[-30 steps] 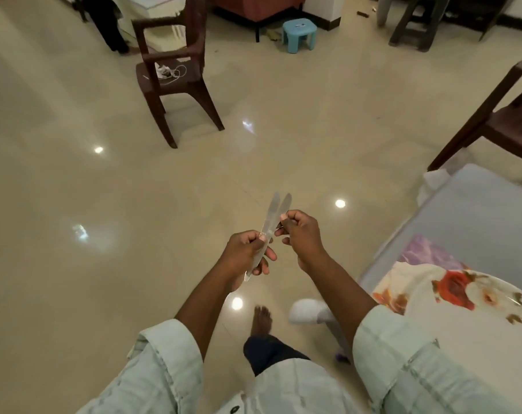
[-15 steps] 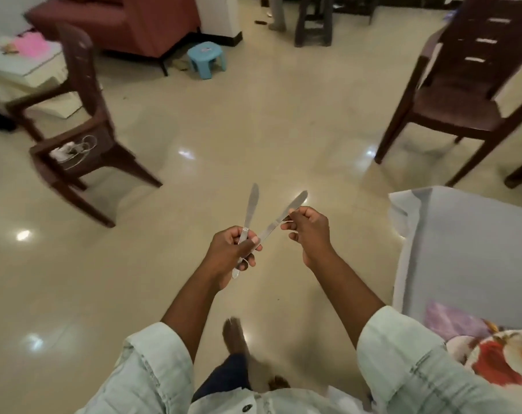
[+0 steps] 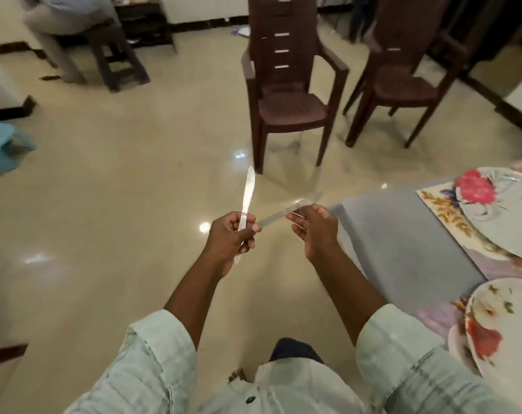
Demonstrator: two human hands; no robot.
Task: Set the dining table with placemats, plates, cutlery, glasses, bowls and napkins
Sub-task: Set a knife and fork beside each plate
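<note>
Here the left hand (image 3: pixel 232 234) is closed around one knife (image 3: pixel 246 198), blade toward twelve o'clock; the right hand (image 3: pixel 313 231) pinches a second knife (image 3: pixel 289 209), blurred, toward two o'clock. That light pinch could drop it short of the table (image 3: pixel 403 243). Since half a second ago, plates (image 3: pixel 504 210) appeared at three o'clock.

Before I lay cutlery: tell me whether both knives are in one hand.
No: the left hand grips one knife, and the right hand holds the other knife.
</note>
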